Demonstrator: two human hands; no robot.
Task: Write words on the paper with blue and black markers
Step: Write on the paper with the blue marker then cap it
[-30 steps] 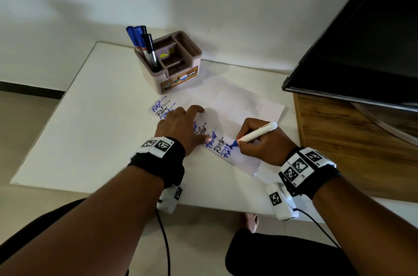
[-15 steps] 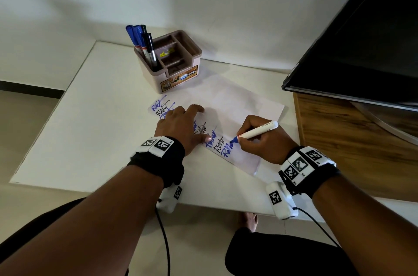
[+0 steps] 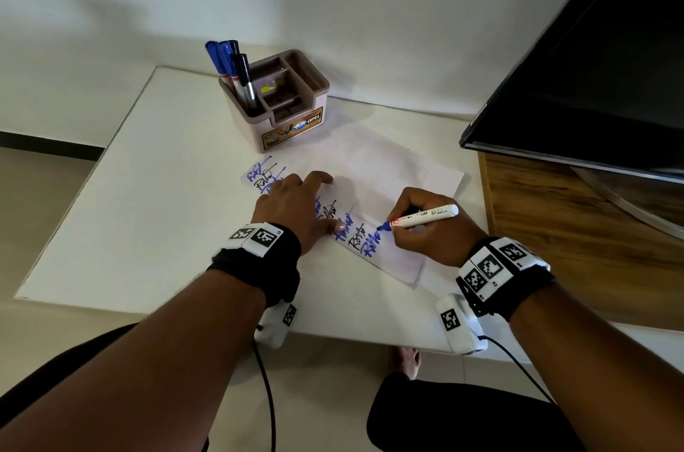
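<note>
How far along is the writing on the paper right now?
Done: the paper already carries several blue and black words along its near-left edge. In hand: the right hand holds a blue marker with its tip at the end of the latest blue word, while the left hand lies flat on the sheet. Left: most of the sheet is blank, and spare markers stand in the holder.

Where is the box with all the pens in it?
In the head view the brown pen holder stands at the back of the white table, left of centre, just beyond the paper and the left hand.
</note>
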